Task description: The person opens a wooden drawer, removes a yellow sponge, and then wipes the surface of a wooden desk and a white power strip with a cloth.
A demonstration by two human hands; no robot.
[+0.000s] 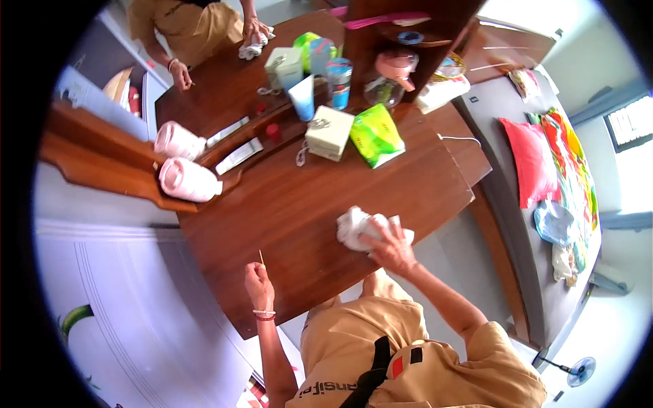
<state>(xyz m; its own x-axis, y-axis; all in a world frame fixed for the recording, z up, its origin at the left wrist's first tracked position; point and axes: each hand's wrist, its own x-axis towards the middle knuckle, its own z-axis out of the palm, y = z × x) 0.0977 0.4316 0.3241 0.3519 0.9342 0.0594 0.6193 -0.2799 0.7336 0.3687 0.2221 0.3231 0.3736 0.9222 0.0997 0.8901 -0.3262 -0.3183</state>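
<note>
My remote feed is bright: daylight burns out around the dark-framed rectangular window point(630, 124) at right, soft sheen lies on the glossy brown wooden table point(292, 217), and edges bend toward black corners.

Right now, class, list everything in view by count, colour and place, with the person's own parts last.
Main things, reflections excluded.
Wooden dressing table: one, brown, centre
Crumpled cloth: one, white, under right hand
Thin stick: one, tan, in left hand
Rounded bottle: one, pale pink, table's left end
Flat tube: one, white, beside bottle
Square box: one, cream, table's back
Soft packet: one, bright green, right of box
Tapered tube: one, pale blue, behind box
Cylindrical container: one, blue, behind box
Pink-lidded jug: one, clear, behind packet
Bed mattress: one, grey, right
Rectangular pillow: one, pinkish red, on mattress
Round fan: one, blue, lower right
Left hand: one, red and white wristbands, over table
Right hand: one, bare, on cloth
</note>
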